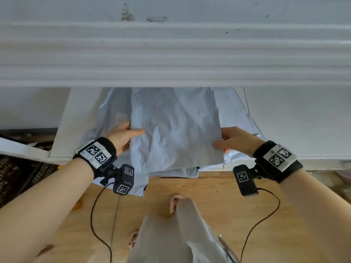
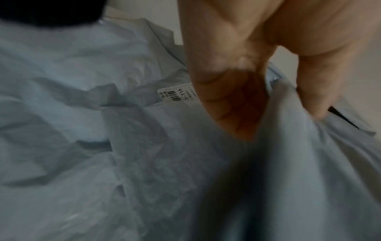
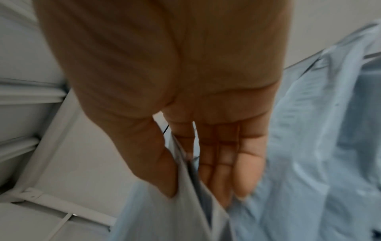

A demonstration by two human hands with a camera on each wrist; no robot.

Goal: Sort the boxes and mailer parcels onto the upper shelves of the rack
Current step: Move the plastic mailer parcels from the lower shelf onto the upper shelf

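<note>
A crumpled pale blue mailer parcel (image 1: 174, 128) lies on top of other pale blue mailers (image 1: 112, 111) on a white rack shelf (image 1: 296, 118). My left hand (image 1: 123, 135) pinches its left edge, thumb on top and fingers underneath. My right hand (image 1: 231, 139) pinches its right edge the same way. In the left wrist view the thumb (image 2: 315, 91) and fingers (image 2: 226, 97) clamp the mailer (image 2: 288, 154), next to a barcode label (image 2: 177, 94) on a mailer below. In the right wrist view the mailer's edge (image 3: 185, 203) sits between thumb (image 3: 148, 154) and fingers (image 3: 226, 163).
A higher white shelf (image 1: 171, 54) spans the view above the mailers, its ribbed front edge close overhead. A white rack post (image 1: 70, 120) stands at the left. Below are the wooden floor (image 1: 209, 190), my feet and the wrist camera cables. Dark clutter (image 1: 19, 168) lies at the far left.
</note>
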